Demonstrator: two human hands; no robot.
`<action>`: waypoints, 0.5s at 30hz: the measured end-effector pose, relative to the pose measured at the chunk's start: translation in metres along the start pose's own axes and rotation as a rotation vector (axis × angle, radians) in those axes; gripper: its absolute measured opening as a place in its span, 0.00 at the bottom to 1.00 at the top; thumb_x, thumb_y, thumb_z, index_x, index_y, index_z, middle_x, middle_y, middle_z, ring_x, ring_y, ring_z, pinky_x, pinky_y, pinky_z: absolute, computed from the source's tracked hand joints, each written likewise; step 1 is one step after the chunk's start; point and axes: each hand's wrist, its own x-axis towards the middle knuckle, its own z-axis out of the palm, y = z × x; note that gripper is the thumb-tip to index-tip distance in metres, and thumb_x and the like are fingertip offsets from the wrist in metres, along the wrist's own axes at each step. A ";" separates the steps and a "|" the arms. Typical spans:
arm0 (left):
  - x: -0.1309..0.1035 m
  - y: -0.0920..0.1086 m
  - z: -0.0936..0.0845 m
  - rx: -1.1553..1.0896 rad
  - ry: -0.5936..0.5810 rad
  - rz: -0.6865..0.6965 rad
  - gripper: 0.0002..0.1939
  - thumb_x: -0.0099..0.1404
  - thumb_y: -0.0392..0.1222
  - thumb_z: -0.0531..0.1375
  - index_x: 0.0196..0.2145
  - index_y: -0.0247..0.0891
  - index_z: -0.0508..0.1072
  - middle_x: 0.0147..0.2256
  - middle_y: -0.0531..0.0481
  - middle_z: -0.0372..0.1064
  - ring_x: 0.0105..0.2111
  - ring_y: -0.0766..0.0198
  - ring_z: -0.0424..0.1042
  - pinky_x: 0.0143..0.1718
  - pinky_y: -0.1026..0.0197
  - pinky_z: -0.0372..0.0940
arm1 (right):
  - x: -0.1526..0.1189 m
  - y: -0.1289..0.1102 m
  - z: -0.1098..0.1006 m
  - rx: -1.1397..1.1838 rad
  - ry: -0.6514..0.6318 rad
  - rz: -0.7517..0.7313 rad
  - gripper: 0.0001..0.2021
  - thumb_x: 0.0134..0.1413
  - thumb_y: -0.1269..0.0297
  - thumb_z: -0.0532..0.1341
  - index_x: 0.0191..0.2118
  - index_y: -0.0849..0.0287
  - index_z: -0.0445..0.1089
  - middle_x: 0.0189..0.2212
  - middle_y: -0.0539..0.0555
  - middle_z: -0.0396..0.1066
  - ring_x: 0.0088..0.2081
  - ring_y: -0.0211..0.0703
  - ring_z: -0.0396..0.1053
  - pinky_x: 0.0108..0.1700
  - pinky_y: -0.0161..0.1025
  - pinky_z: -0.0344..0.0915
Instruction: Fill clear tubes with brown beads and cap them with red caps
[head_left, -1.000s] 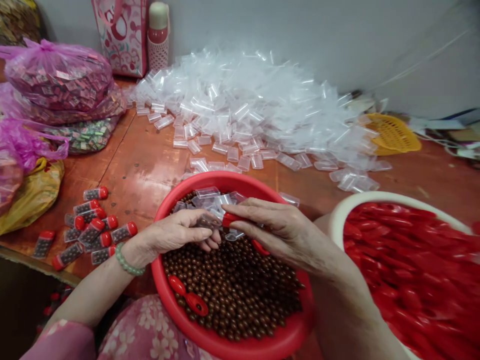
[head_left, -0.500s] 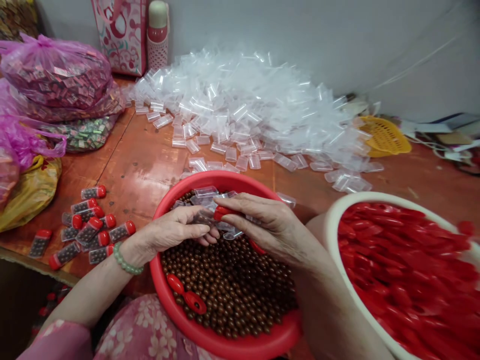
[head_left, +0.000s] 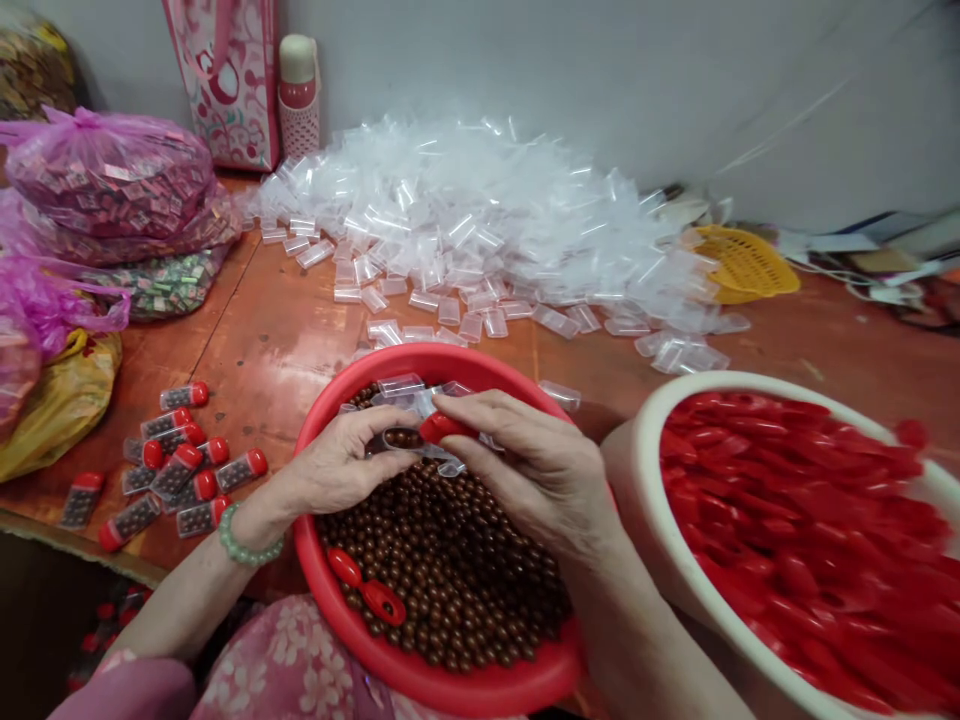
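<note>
A red basin (head_left: 510, 690) holds many brown balls (head_left: 465, 570), with several clear cases at its far side. Over the basin, my left hand (head_left: 349, 455) grips a clear case (head_left: 403, 438) with brown balls inside, its open end showing. My right hand (head_left: 525, 450) pinches a red cap (head_left: 444, 428) just right of that case. Whether cap and case touch is hard to tell. A two-part red plastic piece (head_left: 382, 602) rests on the balls at the near left. Filled cases with red caps (head_left: 177, 470) lie on the table to the left.
A heap of clear cases (head_left: 480, 210) spreads along the wall. To the right stands a white tub (head_left: 646, 450) full of red caps (head_left: 795, 540). Plastic bags (head_left: 112, 190), a patterned bag (head_left: 229, 90) and a bottle (head_left: 298, 100) are at the back left; a yellow basket (head_left: 746, 265) is at the back right.
My left hand has turned the case so its open end now shows, with the thumb and fingers on either side. The red cap in my right hand is tilted differently. The view has shifted slightly.
</note>
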 end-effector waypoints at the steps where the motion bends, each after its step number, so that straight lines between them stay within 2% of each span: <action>1: 0.001 -0.002 0.000 0.000 -0.001 0.002 0.10 0.64 0.36 0.58 0.43 0.35 0.73 0.44 0.47 0.72 0.46 0.62 0.70 0.51 0.60 0.61 | -0.001 0.001 0.002 0.010 0.012 0.012 0.18 0.56 0.72 0.63 0.51 0.48 0.74 0.40 0.52 0.78 0.40 0.43 0.76 0.43 0.40 0.73; 5: 0.001 -0.002 -0.002 0.020 -0.011 -0.002 0.10 0.62 0.36 0.60 0.42 0.35 0.74 0.43 0.47 0.73 0.46 0.61 0.70 0.52 0.59 0.62 | -0.005 0.002 0.005 0.032 0.137 0.052 0.19 0.56 0.71 0.63 0.53 0.45 0.72 0.41 0.51 0.77 0.41 0.42 0.75 0.45 0.41 0.73; 10: 0.001 0.002 -0.001 -0.060 -0.080 -0.047 0.09 0.62 0.38 0.60 0.40 0.36 0.75 0.41 0.48 0.74 0.43 0.61 0.71 0.49 0.58 0.63 | -0.007 -0.001 0.009 0.031 0.168 0.107 0.16 0.56 0.68 0.64 0.50 0.47 0.74 0.41 0.52 0.78 0.42 0.46 0.76 0.46 0.45 0.74; 15: 0.001 0.002 -0.002 -0.088 -0.095 -0.052 0.10 0.61 0.37 0.61 0.41 0.35 0.75 0.42 0.48 0.74 0.44 0.61 0.71 0.49 0.59 0.63 | -0.008 -0.001 0.011 0.084 0.221 0.132 0.17 0.56 0.68 0.64 0.51 0.45 0.74 0.39 0.50 0.78 0.38 0.43 0.76 0.41 0.42 0.75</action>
